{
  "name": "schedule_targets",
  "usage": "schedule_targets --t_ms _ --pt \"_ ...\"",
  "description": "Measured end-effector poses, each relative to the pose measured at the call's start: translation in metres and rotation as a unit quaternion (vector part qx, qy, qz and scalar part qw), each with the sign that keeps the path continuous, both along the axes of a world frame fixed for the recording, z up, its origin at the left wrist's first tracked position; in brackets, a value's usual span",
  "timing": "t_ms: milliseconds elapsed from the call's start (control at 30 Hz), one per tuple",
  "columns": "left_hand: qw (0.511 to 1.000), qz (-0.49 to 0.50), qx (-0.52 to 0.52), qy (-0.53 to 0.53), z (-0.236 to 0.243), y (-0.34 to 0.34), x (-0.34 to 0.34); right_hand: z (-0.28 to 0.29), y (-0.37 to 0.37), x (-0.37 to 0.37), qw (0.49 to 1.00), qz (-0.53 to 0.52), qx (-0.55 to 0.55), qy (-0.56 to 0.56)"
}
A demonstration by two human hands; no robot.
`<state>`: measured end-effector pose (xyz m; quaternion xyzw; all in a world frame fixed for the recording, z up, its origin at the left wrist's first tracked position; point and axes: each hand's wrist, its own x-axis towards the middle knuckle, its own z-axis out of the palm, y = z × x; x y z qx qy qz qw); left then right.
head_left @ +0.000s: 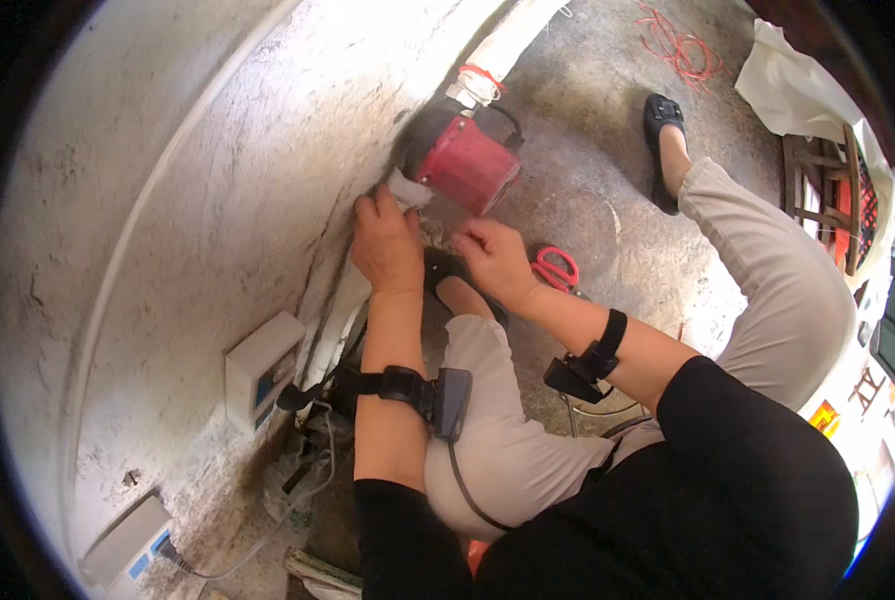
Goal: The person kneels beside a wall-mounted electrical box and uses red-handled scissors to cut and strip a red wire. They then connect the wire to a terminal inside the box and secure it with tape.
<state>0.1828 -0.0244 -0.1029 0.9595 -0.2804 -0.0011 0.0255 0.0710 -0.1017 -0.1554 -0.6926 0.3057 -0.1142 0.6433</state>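
Left hand [385,245] lies flat-ish on a white pipe fitting [404,188] at the foot of the wall [217,200], fingers curled over it, grip closed on the fitting. Right hand [494,262] sits just beside it to the right, fingertips pinched together on something small and grey (too small to tell what). Both wrists carry black strapped devices.

The fitting joins a red pump [467,165], just far of the hands. The pump is a stubby cylinder, long axis running from the wall out and to the right, red end facing right and near, dark end against the wall. A white pipe [512,40] goes from its far side up toward the far edge, with a red tie around its lower end. Another white pipe [335,325] runs from under the left hand toward the near side along the wall.

Red-handled scissors [555,268] lie on the concrete floor [587,120], touching or just right of the right hand. A tangle of red wire [677,45] lies on the floor far right.

On the wall, near left: a white square box [257,368] with a small blue patch on its face; lower left a white rectangular box [127,545] with blue patches and a grey cable leaving it.

Person crouches, beige trousers, black flat shoe [662,125] far right. Wooden stool [822,195] and white cloth [797,90] at far right edge.
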Motion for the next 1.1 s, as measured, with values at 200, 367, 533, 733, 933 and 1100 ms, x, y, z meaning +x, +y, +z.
schedule_targets --t_ms 200,367,533,733,933,1100 --pt "1.0 -0.015 -0.021 -0.006 -0.001 0.005 0.002 0.035 -0.005 -0.017 0.999 -0.006 0.019 -0.028" --pt "0.999 -0.016 -0.034 -0.008 -0.006 0.007 0.001 0.067 -0.009 -0.015 0.989 0.055 -0.067 -0.122" --pt "0.998 -0.021 -0.057 -0.006 -0.009 0.01 0.002 0.077 -0.025 0.002 0.979 0.079 -0.149 -0.114" --pt "0.982 -0.027 -0.182 0.044 -0.008 0.02 0.005 0.068 -0.026 -0.022 0.96 0.112 -0.23 -0.11" --pt "0.945 -0.036 -0.295 0.134 -0.006 0.026 0.005 0.046 -0.019 -0.006 0.962 0.195 -0.064 -0.178" --pt "0.916 -0.009 -0.364 0.17 -0.001 0.023 0.006 0.038 -0.021 0.001 0.912 0.222 -0.188 -0.288"
